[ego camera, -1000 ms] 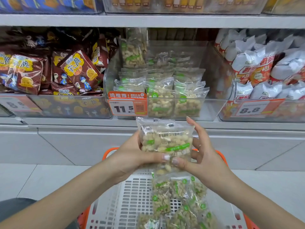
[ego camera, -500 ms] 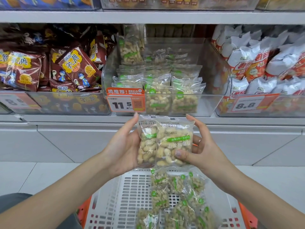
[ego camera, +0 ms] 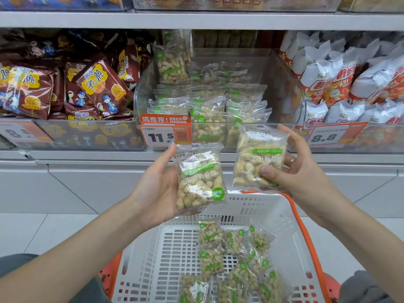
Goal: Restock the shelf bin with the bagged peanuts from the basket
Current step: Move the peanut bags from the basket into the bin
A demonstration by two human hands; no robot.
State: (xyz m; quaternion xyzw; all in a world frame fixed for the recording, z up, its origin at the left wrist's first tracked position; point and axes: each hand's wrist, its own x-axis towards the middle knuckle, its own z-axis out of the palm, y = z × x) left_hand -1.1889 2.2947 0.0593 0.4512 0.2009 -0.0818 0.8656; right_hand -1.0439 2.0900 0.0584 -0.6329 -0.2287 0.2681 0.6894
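My left hand (ego camera: 157,186) holds one clear bag of peanuts (ego camera: 200,178) with green labels, upright, below the shelf edge. My right hand (ego camera: 295,169) grips a second peanut bag (ego camera: 258,156), raised a little higher, just in front of the clear shelf bin (ego camera: 282,88). That bin holds rows of the same bags, with one standing bag at its back left. Below my hands sits the white basket (ego camera: 170,248) with orange rim, holding several more peanut bags (ego camera: 236,259).
Brown snack bags (ego camera: 96,86) fill the bin to the left, white and red bags (ego camera: 341,84) the bin to the right. An orange price tag 11.5 (ego camera: 165,132) hangs on the peanut bin's front. Another shelf runs above.
The two bags, held stacked together between both hands, have been separated. My right hand moved up and right with one bag; my left keeps the other.
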